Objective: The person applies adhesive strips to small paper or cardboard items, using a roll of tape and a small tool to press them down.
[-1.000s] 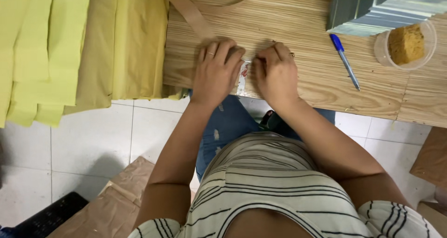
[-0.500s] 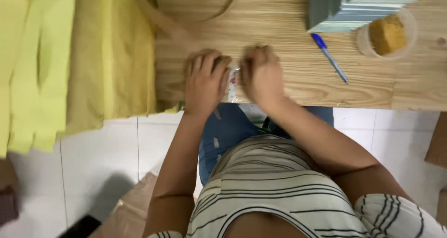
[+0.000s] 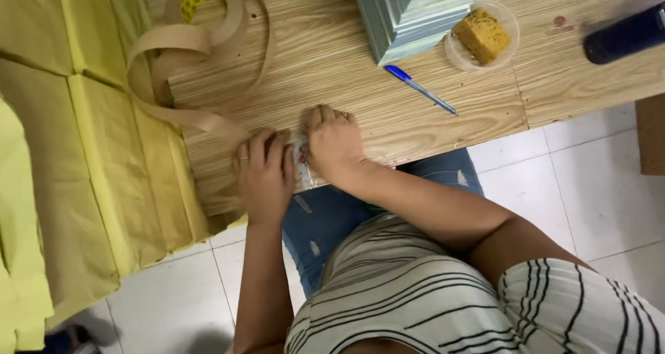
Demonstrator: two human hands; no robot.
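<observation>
We pressed left hand [image 3: 265,177] and right hand [image 3: 334,145] flat on small packet [image 3: 303,161] | worktop [image 3: 443,129] edge | packet might slip off.

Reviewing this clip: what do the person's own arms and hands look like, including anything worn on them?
Both forearms are bare, with no gloves or watch visible. The left hand has a thin ring on one finger; the right hand also shows a ring. A short white sleeve with thin black stripes covers the right upper arm, matching the striped top. The left arm's sleeve is out of view.
</observation>
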